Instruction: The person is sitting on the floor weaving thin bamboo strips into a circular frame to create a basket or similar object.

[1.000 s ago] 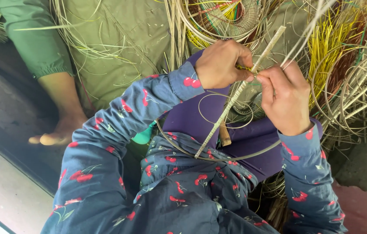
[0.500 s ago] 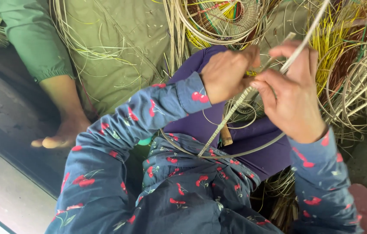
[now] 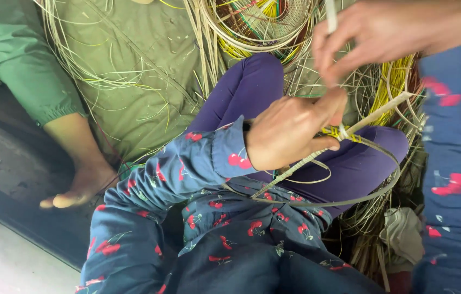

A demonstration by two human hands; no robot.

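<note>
Left hand [image 3: 290, 133] closed in a pinch, thumb and fingertips gripping a thin cane strip [image 3: 317, 158] at a yellow-bound joint [image 3: 341, 132] just beyond the thumb; the strip runs down beneath the hand and loops over the purple-clad knee [image 3: 252, 81]. Right hand [image 3: 383, 35] above and beyond it, blurred, fingers curled about a pale strand [image 3: 330, 16] rising past its fingertips. A coiled basket [image 3: 263, 24] lies beyond both hands; another person's bare foot [image 3: 78, 188] rests well apart to the left.
</note>
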